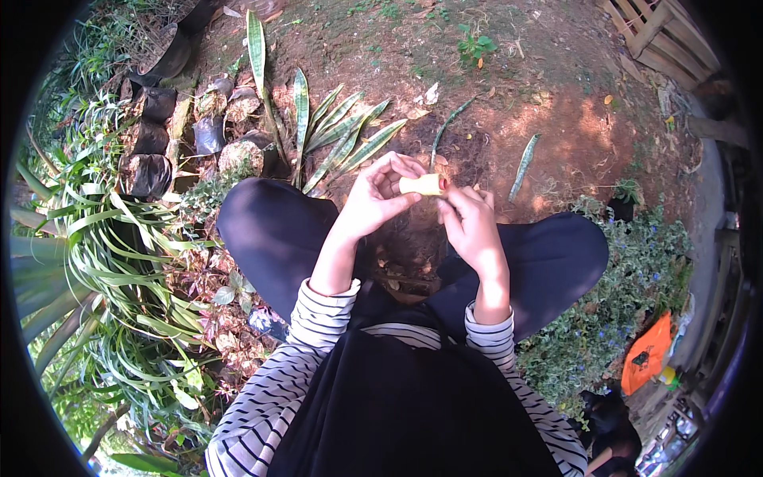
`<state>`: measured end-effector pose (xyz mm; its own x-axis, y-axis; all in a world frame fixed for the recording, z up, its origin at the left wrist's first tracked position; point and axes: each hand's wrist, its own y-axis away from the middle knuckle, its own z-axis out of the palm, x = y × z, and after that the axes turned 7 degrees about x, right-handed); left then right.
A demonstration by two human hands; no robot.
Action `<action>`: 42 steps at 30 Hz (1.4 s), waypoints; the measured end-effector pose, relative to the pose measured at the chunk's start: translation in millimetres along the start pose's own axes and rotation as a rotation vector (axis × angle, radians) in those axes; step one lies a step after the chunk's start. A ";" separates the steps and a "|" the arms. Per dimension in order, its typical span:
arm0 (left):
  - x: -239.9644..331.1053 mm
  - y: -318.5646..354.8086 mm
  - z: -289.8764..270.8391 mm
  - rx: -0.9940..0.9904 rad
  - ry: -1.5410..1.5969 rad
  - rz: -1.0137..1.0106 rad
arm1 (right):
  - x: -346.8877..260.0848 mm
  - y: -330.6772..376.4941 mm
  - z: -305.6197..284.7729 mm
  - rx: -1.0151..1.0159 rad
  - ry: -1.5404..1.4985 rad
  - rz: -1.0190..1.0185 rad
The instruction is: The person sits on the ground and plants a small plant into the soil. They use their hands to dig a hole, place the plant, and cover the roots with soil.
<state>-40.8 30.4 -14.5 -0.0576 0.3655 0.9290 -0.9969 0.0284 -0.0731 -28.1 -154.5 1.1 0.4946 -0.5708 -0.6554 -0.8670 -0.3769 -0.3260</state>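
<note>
Above my lap, my left hand (377, 194) is closed around a small pale yellow roll (421, 185) with a reddish right end. My right hand (474, 224) has its fingers pinched together at that reddish end; the fingertips partly hide what they grip. Just beyond my hands, several snake plant leaves (350, 133) with pale edges fan out over the soil. A dark, narrow leaf (450, 127) rises behind the roll, and a single mottled leaf (524, 167) lies apart to the right.
Black planting bags (209, 135) of soil stand at the far left. Long strappy plants (119, 278) crowd my left side, and a low bush (612, 294) with small blue flowers grows at my right. An orange bag (646, 354) lies beyond it. Wooden slats (664, 40) stand far right.
</note>
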 end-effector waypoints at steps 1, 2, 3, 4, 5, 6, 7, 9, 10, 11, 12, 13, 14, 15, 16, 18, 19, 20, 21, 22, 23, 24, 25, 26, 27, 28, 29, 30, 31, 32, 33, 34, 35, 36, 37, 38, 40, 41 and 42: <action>-0.4 0.7 -0.4 -0.008 -0.122 -0.020 | 1.8 2.6 2.1 -0.010 0.019 -0.044; -1.4 1.1 1.2 -0.022 -0.241 -0.041 | 3.5 5.8 3.7 -0.018 0.040 -0.086; -1.1 1.0 3.5 -0.035 -0.359 -0.061 | 7.4 6.9 5.0 -0.017 0.041 -0.102; 0.7 0.6 6.2 -0.109 -0.562 0.007 | 8.8 6.8 5.3 -0.013 -0.006 -0.077; -1.5 2.2 7.2 -0.108 -0.591 0.004 | 9.6 7.6 5.9 -0.010 -0.056 -0.051; -4.5 4.4 7.5 -0.103 -0.621 0.000 | 8.3 7.3 6.7 -0.006 -0.155 0.014; -6.4 6.9 8.1 -0.096 -0.650 -0.002 | 6.2 7.5 7.7 -0.004 -0.254 0.079; 3.5 14.0 14.4 0.016 -0.530 -0.151 | -0.9 11.8 9.8 -0.051 -0.564 0.387; 4.3 18.3 16.9 0.077 -0.535 -0.180 | -0.3 15.6 7.5 -0.074 -0.765 0.529; 8.7 22.7 18.0 0.147 -0.549 -0.206 | -3.8 17.4 8.6 -0.107 -0.972 0.667; 40.1 24.4 30.3 0.092 -0.557 -0.216 | -13.1 20.3 9.3 -0.066 -1.083 0.698; 39.2 29.2 33.0 0.112 -0.571 -0.025 | -19.0 22.8 14.7 -0.022 -0.842 0.548; 46.1 36.2 34.6 0.122 -0.624 0.023 | -25.1 27.1 18.9 0.008 -0.807 0.488; 53.5 42.0 36.4 0.124 -0.674 0.070 | -28.5 30.5 22.2 0.047 -0.768 0.431; 57.8 49.1 37.1 0.145 -0.764 0.135 | -29.8 32.3 27.2 0.096 -0.721 0.351; 59.6 63.4 38.4 0.200 -0.954 0.260 | -36.8 28.1 30.3 0.131 -0.544 0.156; 61.3 69.0 37.8 0.246 -1.018 0.245 | -43.2 23.5 30.1 0.139 -0.447 0.108; 62.9 73.8 39.1 0.287 -1.074 0.231 | -47.6 19.7 33.0 0.178 -0.391 0.050; 63.8 77.8 40.1 0.324 -1.130 0.215 | -52.4 14.1 38.4 0.219 -0.334 -0.007; 62.2 81.5 40.0 0.338 -1.103 0.191 | -57.3 8.3 43.6 0.262 -0.276 -0.063; 61.7 84.0 41.0 0.369 -1.079 0.219 | -61.2 3.2 46.2 0.258 -0.259 -0.070; 61.4 86.8 42.0 0.396 -1.056 0.243 | -65.4 -1.3 48.5 0.255 -0.242 -0.073; 61.1 89.5 42.7 0.421 -1.032 0.267 | -70.1 -6.1 51.0 0.252 -0.224 -0.074; 61.5 91.8 41.9 0.416 -1.056 0.270 | -76.1 -11.7 54.4 0.278 -0.282 -0.050; 62.4 94.1 39.7 0.411 -1.079 0.273 | -79.6 -13.6 57.0 0.295 -0.282 -0.038; 63.4 97.0 37.9 0.406 -1.104 0.276 | -82.4 -14.6 59.5 0.311 -0.283 -0.027; 65.0 101.1 38.5 0.394 -1.086 0.344 | -83.1 -17.0 62.2 0.330 -0.283 -0.017; 67.1 107.7 41.0 0.383 -1.068 0.410 | -78.5 -20.3 66.8 0.348 -0.246 0.022; 69.8 114.6 44.3 0.373 -1.049 0.476 | -59.5 -23.9 71.4 0.366 -0.248 0.203; 75.0 121.6 47.2 0.283 -1.007 0.590 | -47.6 -28.5 62.4 0.439 -0.214 0.268; 78.1 122.4 43.8 0.182 -0.988 0.616 | -17.8 -29.9 57.1 0.554 -0.187 0.298; 76.8 119.1 34.3 0.236 -0.954 0.502 | 2.1 -29.2 42.0 0.513 -0.229 0.347; 73.4 115.9 23.3 0.290 -0.914 0.384 | 28.3 -28.6 39.0 0.553 -0.313 0.374; 62.0 116.7 9.8 0.472 -0.928 0.295 | 23.9 -27.7 34.4 0.500 -0.592 0.523; 47.2 121.8 -9.3 0.608 -0.971 0.266 | 16.7 -27.4 28.2 0.441 -0.873 0.665; 37.8 128.8 -22.7 0.744 -0.982 0.204 | 9.9 -26.2 28.4 0.421 -0.927 0.664; 1.6 147.3 -58.6 0.833 -0.607 -0.058 | 15.4 -22.6 28.1 0.383 -1.003 0.666; 0.4 151.0 -66.7 0.804 -0.470 -0.265 | 21.4 -20.0 26.3 0.366 -1.036 0.670; -20.2 159.3 -89.5 0.723 -0.372 -0.459 | 27.2 -19.0 24.8 0.372 -1.066 0.687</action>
<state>-193.7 110.8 -77.4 0.4614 0.1369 0.8766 -0.7099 -0.5356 0.4573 0.3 -144.7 -27.4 -0.1912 0.3502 -0.9169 -0.9699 0.0762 0.2314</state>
